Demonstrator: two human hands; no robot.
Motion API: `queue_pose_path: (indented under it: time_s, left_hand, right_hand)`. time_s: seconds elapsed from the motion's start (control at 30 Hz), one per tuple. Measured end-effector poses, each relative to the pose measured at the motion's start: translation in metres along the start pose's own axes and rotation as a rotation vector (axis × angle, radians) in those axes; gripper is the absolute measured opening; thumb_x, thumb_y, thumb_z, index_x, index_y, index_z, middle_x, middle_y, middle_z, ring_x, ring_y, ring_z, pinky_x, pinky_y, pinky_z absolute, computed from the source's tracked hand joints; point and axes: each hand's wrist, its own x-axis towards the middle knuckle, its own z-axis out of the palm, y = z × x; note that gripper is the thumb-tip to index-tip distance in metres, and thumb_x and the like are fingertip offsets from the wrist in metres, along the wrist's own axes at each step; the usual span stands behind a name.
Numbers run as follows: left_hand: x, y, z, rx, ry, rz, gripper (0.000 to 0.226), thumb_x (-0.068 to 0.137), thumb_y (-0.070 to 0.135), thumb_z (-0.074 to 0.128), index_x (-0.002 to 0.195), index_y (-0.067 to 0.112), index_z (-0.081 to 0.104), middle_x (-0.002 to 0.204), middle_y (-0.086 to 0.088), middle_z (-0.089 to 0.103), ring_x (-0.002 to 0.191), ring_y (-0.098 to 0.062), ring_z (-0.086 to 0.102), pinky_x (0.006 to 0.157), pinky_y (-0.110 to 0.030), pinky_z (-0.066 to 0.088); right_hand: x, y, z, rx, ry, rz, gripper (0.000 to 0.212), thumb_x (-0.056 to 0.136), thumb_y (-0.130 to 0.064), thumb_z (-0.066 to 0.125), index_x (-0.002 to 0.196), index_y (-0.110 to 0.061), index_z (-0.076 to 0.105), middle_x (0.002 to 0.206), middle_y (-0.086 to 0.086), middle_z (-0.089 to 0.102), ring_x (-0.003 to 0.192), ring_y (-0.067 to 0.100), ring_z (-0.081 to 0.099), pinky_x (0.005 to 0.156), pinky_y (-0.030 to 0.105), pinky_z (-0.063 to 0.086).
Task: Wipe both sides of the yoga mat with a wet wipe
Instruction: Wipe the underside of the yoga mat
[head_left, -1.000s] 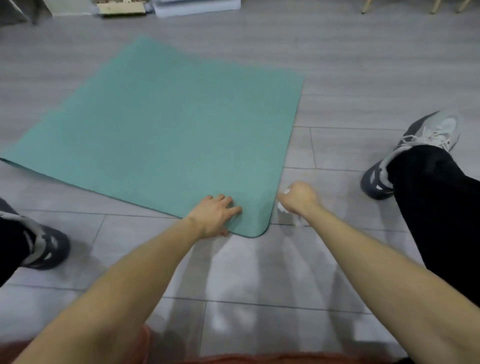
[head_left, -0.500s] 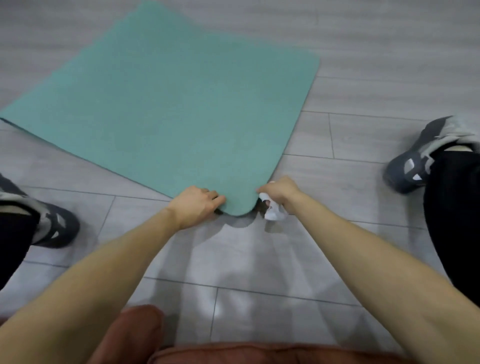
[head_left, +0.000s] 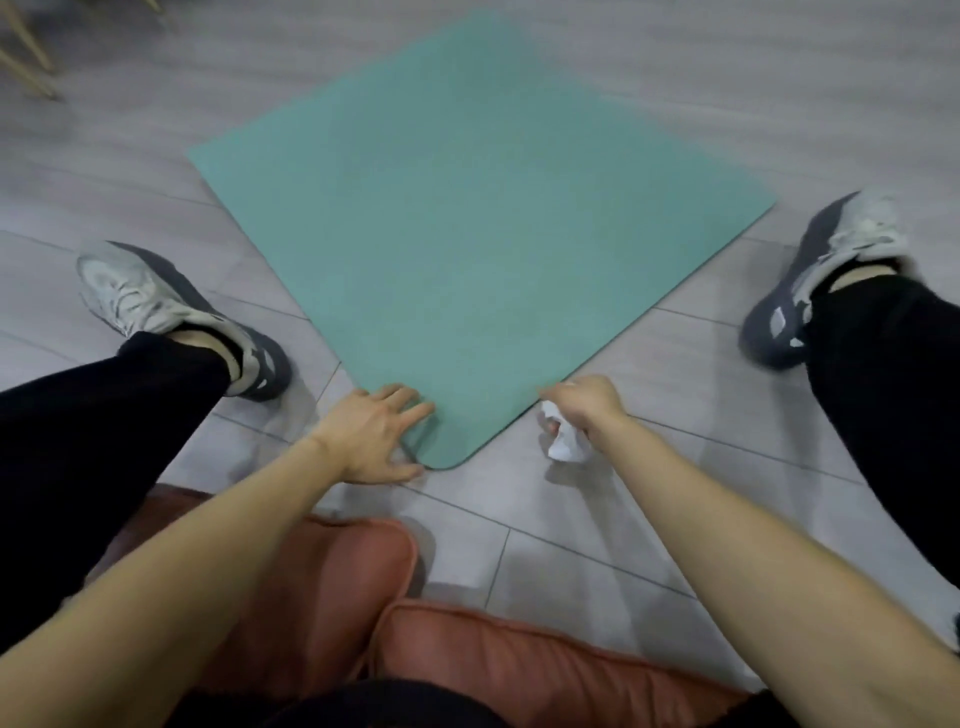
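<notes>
At the far left, pale wooden furniture legs (head_left: 23, 57) stand blurred on the grey tiled floor (head_left: 597, 509). Nearer, the person's left leg in black trousers ends in a grey and white sneaker (head_left: 171, 312) planted on the tiles just beside the left edge of the teal yoga mat (head_left: 467, 234). The mat lies flat on the floor, turned so that one rounded corner points toward the person, between the two feet. The left hand (head_left: 371, 436) rests at that corner with its fingers spread and nearly straight, fingertips lying on the mat's left edge and thumb on the tile just below the corner; it grips nothing. Below the arms, a rust-coloured cushion (head_left: 467, 654) sits on the floor. To the right of the corner, the right hand (head_left: 584, 410) is curled round a crumpled white wet wipe (head_left: 563, 441), which hangs out beneath the fist, while its fingers meet the mat's right edge. Farthest right, the other sneaker (head_left: 826, 270) stands on the tiles beside the mat's right corner.
</notes>
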Motion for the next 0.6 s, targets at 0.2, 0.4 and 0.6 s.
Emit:
queue_pose_path:
  time_s: [0.2,0.4,0.6]
  left_hand:
    - [0.013,0.051,0.017,-0.086,-0.006,-0.135,0.086,0.072,0.070,0.055,0.146,0.025,0.047,0.149,-0.012,0.046,0.140,-0.035,0.045,0.096,-0.050,0.055]
    - [0.013,0.038,0.009,-0.036,0.112,0.051,0.046,0.083,0.057,0.061,0.110,0.021,0.071,0.110,-0.002,0.069,0.097,-0.029,0.067,0.075,-0.041,0.056]
    - [0.007,0.037,-0.019,0.023,0.487,0.090,0.014,0.089,0.029,0.063,0.091,0.017,0.069,0.078,-0.004,0.057,0.075,-0.030,0.056,0.066,-0.041,0.043]
  right_hand:
    - [0.010,-0.011,-0.004,0.115,0.015,0.063,0.015,0.081,-0.012,0.075,0.077,-0.014,0.060,0.072,0.009,0.064,0.056,0.023,0.055,0.050,0.025,0.047]
    - [0.015,-0.010,0.004,0.296,-0.029,0.125,0.014,0.081,0.000,0.069,0.077,-0.012,0.063,0.063,0.010,0.059,0.045,0.017,0.049,0.053,0.027,0.043]
    - [-0.005,-0.050,0.009,0.471,0.022,-0.022,0.038,0.073,0.012,0.048,0.068,-0.019,0.027,0.058,0.005,0.027,0.055,0.023,0.027,0.054,0.030,0.023]
